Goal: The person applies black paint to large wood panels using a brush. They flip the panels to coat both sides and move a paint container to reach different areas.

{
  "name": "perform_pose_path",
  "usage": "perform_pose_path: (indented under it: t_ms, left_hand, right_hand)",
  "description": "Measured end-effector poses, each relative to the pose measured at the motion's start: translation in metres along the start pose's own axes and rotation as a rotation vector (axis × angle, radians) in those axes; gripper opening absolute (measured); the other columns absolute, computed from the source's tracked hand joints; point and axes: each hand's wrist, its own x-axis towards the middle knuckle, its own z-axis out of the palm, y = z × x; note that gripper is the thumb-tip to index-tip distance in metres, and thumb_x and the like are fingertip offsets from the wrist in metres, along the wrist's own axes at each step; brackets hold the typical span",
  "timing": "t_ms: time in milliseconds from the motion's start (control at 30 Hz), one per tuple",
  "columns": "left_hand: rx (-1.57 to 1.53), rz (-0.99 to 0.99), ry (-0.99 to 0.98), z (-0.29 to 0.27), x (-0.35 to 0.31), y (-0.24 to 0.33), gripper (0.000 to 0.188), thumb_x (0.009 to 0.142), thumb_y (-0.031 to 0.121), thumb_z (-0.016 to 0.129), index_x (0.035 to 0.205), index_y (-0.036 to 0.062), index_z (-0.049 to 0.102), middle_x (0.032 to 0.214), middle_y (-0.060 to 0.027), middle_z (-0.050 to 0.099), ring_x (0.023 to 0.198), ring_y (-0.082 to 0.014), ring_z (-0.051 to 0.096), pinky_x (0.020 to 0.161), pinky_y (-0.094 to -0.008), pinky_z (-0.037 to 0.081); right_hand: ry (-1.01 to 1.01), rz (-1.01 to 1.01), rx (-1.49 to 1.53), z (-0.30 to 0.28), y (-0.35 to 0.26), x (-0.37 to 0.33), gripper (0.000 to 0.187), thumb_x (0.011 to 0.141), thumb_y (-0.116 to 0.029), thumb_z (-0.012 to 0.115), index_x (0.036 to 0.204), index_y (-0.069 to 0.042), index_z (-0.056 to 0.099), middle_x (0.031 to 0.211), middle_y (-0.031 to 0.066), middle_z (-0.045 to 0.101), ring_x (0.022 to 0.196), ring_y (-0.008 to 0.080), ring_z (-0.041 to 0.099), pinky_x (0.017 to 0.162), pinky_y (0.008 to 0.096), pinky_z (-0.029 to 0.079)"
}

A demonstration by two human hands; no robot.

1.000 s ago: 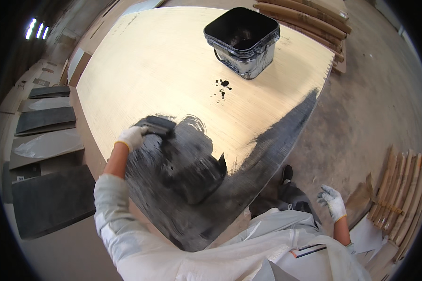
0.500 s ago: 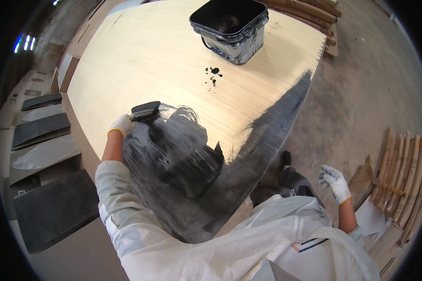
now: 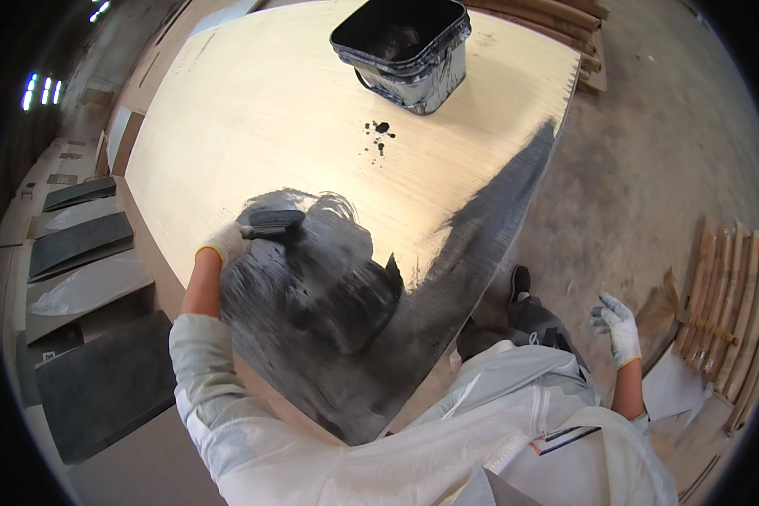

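My left hand [image 3: 227, 241], in a white knit glove with a yellow cuff, is closed round the handle of a wide black paint brush [image 3: 276, 222]. The brush head lies against the pale wooden board [image 3: 228, 110], at the far edge of a streaky black painted patch [image 3: 329, 278]. My right hand [image 3: 618, 330], in a paint-smudged white glove, hangs off to the right of the board with its fingers loosely apart and nothing in it. A black square bucket [image 3: 409, 59], smeared with paint, stands on the board's far side, and black drips [image 3: 381, 128] dot the wood in front of it.
Dark panels [image 3: 101, 379] lie in a row on the floor to the left. Long brown wrapped bundles [image 3: 717, 295] lie at the right, and more brown stacks [image 3: 557, 29] sit behind the board. My shoe [image 3: 521, 281] is beside the board's right edge.
My left hand has drawn the brush a little nearer and to the right over the black paint, and the brush head has turned. My right hand still hangs at the side; the view has shifted slightly.
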Motion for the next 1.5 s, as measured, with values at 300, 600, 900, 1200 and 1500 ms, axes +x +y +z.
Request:
perform_pose_path:
  t_ms: [300, 600, 900, 1200, 1500]
  left_hand:
    - [-0.036, -0.096, -0.062, -0.028, -0.002, 0.035, 0.039, 0.086, 0.021, 0.073, 0.124, 0.0132, 0.075, 0.118, -0.0174, 0.076, 0.111, -0.032, 0.072, 0.097, -0.0426, 0.054]
    - [0.146, 0.02, 0.138, -0.03, 0.013, 0.061, 0.04, 0.09, 0.02, 0.064, 0.129, 0.0242, 0.075, 0.117, -0.0142, 0.076, 0.107, -0.037, 0.073, 0.098, -0.0438, 0.057]
    - [0.267, 0.259, 0.093, -0.023, -0.05, 0.108, 0.043, 0.093, 0.023, 0.066, 0.135, 0.0243, 0.07, 0.115, -0.0145, 0.077, 0.107, -0.0351, 0.072, 0.096, -0.0431, 0.058]
    - [0.181, 0.343, 0.205, 0.032, -0.103, 0.13, 0.043, 0.096, 0.026, 0.06, 0.137, 0.0183, 0.067, 0.097, -0.0186, 0.075, 0.092, -0.0374, 0.073, 0.084, -0.0459, 0.057]
    - [0.063, -0.126, 0.256, 0.203, -0.232, 0.02, 0.049, 0.098, 0.033, 0.062, 0.146, 0.0258, 0.057, 0.094, -0.0186, 0.074, 0.09, -0.0402, 0.073, 0.079, -0.0511, 0.057]
  right_hand:
    - [-0.032, -0.001, 0.002, 0.004, -0.007, 0.013, 0.046, 0.1, -0.009, 0.061, 0.145, 0.002, 0.058, 0.109, 0.0124, 0.074, 0.082, 0.0161, 0.071, 0.068, 0.0261, 0.054]
    - [-0.172, -0.013, -0.025, 0.02, 0.006, 0.036, 0.047, 0.101, -0.007, 0.059, 0.147, 0.001, 0.056, 0.112, 0.0121, 0.074, 0.084, 0.0158, 0.071, 0.07, 0.0271, 0.055]
    - [-0.163, -0.009, -0.072, 0.031, 0.007, 0.019, 0.046, 0.101, -0.008, 0.06, 0.146, 0.0, 0.058, 0.112, 0.0118, 0.075, 0.084, 0.0156, 0.071, 0.07, 0.027, 0.054]
    - [-0.12, -0.02, 0.04, 0.023, 0.031, 0.006, 0.046, 0.101, -0.009, 0.059, 0.147, -0.002, 0.058, 0.111, 0.0134, 0.075, 0.083, 0.0165, 0.072, 0.069, 0.027, 0.055]
    - [-0.194, -0.003, -0.054, 0.046, 0.053, 0.006, 0.046, 0.1, -0.011, 0.06, 0.145, -0.001, 0.059, 0.11, 0.0139, 0.076, 0.082, 0.0174, 0.072, 0.068, 0.0277, 0.055]
